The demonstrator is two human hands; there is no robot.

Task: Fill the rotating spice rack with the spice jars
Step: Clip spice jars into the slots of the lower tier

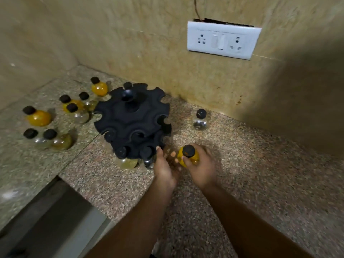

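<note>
Two forearms in view, both bare to the frame edge; no sleeves, watch, bands or rings visible. Left hand [164,169] and right hand [202,169] ungloved. Fingernails short and plain. Fingers partly blurred; finer detail cannot be told.

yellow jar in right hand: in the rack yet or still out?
Out. The yellow-filled glass jar with black cap sits in the right hand over the speckled granite counter, beside the black rotating rack, not in a slot.
</note>
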